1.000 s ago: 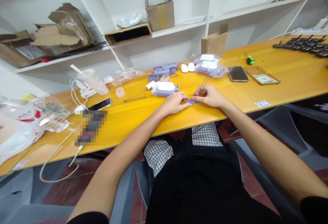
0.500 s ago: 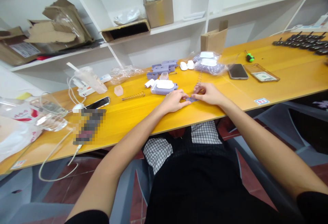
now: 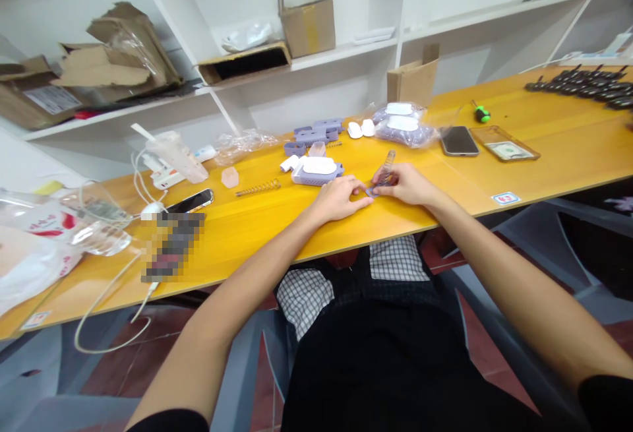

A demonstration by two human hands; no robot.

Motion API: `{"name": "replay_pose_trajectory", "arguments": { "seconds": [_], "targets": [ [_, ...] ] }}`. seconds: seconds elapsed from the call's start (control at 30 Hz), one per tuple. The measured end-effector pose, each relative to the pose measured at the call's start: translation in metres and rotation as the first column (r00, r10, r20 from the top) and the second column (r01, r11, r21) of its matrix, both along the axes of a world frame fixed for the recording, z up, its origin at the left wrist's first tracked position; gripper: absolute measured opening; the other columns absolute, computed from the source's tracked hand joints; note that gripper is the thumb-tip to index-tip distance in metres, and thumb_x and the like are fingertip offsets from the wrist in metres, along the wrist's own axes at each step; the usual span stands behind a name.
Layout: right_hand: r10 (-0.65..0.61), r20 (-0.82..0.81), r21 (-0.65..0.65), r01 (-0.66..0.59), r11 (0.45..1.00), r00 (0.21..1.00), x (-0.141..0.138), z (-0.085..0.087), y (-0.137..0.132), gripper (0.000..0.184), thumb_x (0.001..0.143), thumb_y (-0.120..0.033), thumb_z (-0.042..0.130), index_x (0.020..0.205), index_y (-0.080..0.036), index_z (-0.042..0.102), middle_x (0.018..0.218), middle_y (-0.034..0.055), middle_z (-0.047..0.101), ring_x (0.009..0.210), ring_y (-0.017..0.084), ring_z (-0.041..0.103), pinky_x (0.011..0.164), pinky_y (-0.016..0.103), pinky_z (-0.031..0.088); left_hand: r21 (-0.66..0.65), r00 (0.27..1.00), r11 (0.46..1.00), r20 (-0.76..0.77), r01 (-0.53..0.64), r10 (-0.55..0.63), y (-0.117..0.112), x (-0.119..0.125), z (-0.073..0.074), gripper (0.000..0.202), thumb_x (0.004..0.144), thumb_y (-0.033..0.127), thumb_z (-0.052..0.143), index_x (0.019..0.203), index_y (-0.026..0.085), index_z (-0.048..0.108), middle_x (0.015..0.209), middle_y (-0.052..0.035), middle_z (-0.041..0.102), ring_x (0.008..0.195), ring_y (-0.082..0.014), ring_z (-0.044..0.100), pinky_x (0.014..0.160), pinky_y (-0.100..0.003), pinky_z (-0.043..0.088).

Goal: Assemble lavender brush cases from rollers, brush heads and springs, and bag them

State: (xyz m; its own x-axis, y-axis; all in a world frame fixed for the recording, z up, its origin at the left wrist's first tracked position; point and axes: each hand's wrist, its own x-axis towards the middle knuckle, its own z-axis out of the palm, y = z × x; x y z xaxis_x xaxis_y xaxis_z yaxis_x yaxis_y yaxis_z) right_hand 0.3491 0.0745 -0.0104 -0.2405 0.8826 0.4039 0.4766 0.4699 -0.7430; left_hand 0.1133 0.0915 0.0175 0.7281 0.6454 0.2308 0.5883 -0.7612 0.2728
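Note:
A coil spring (image 3: pixel 389 163) stands tilted up out of my right hand (image 3: pixel 406 183), whose fingers are closed round its lower part. Beneath them, a small flat purple plastic piece (image 3: pixel 370 192) lies at the tabletop, partly covered by fingers. My left hand (image 3: pixel 342 197) rests on the table with its thumb and fingertips closed at the left edge of that piece. Just beyond the left hand is a purple plastic housing with a white top (image 3: pixel 318 169). Another coil spring (image 3: pixel 258 188) lies farther left on the wooden table (image 3: pixel 277 221).
Behind the hands are purple plastic parts (image 3: pixel 316 134), white caps (image 3: pixel 361 129) and bagged units (image 3: pixel 403 128). A phone (image 3: pixel 459 140), a clear case (image 3: pixel 505 142) and a screwdriver (image 3: pixel 481 113) lie right. Cables and a power strip (image 3: pixel 171 161) are left.
The spring that was beyond my right hand is now between its fingers, tilted upright. My right hand has shifted slightly; my left hand stays by the purple piece.

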Motion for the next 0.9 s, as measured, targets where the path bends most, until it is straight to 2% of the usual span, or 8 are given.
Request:
{"name": "replay_pose_trajectory", "arguments": {
  "seconds": [0.1,0.2,0.43,0.63,0.73,0.9],
  "targets": [
    [-0.001,0.012,-0.008,0.001,1.0,1.0,-0.0001,0.0005,0.0,0.034,0.075,-0.051,0.085,0.088,-0.021,0.075,0.086,0.0063,0.078,0.08,0.026,0.071,0.075,0.04,0.055,0.032,0.998,0.998,-0.036,-0.05,0.051,-0.0049,0.002,0.0017,0.048,0.093,0.058,0.065,0.125,0.023,0.072,0.11,-0.0068,0.071,0.097,-0.025,0.067,0.08,-0.035,0.05],
    [0.008,0.023,-0.016,-0.008,1.0,1.0,0.0,0.0018,-0.0012,0.035,0.074,-0.051,0.085,0.088,-0.021,0.075,0.084,0.0057,0.077,0.077,0.025,0.069,0.073,0.038,0.054,0.059,0.996,0.997,-0.073,-0.052,0.057,-0.0065,0.0031,0.0021,0.043,0.097,0.055,0.061,0.127,0.025,0.073,0.108,-0.0071,0.069,0.094,-0.0246,0.067,0.077,-0.034,0.049],
    [0.081,0.063,-0.036,-0.078,0.996,0.995,0.0042,0.0028,-0.0033,0.028,0.077,-0.04,0.079,0.097,-0.021,0.075,0.095,0.0058,0.077,0.072,0.021,0.066,0.069,0.035,0.052,0.032,0.999,0.999,-0.038,-0.037,0.038,-0.0011,0.0019,0.0017,0.033,0.097,0.048,0.062,0.115,0.025,0.079,0.097,-0.0058,0.07,0.086,-0.0221,0.065,0.07,-0.032,0.044],
    [0.07,0.053,-0.046,-0.067,0.997,0.996,0.0027,0.0025,-0.0016,0.023,0.077,-0.037,0.078,0.094,-0.022,0.073,0.089,0.0044,0.076,0.073,0.022,0.066,0.072,0.036,0.053,0.03,0.999,0.999,-0.038,-0.011,0.012,-0.0006,0.0029,0.0007,0.028,0.096,0.044,0.062,0.098,0.022,0.078,0.086,-0.0047,0.069,0.077,-0.0206,0.061,0.066,-0.031,0.038],
    [0.06,0.029,-0.035,-0.059,0.998,0.998,0.0011,0.003,-0.0017,0.023,0.076,-0.038,0.079,0.091,-0.022,0.072,0.091,0.0059,0.076,0.075,0.023,0.067,0.074,0.038,0.054,0.025,0.999,1.0,-0.038,-0.012,0.013,-0.0009,0.0043,0.0004,0.028,0.095,0.044,0.062,0.09,0.021,0.076,0.08,-0.0038,0.068,0.073,-0.0197,0.059,0.065,-0.03,0.036],
    [0.035,-0.009,-0.026,-0.035,0.999,0.999,-0.0011,0.0019,-0.0009,0.029,0.073,-0.045,0.084,0.084,-0.022,0.071,0.088,0.0061,0.075,0.079,0.025,0.068,0.077,0.04,0.055,-0.004,0.999,1.0,-0.023,-0.022,0.022,-0.0017,0.0053,0.0009,0.029,0.095,0.045,0.062,0.09,0.021,0.077,0.079,-0.003,0.069,0.071,-0.0187,0.058,0.064,-0.03,0.034]
  ]
}}
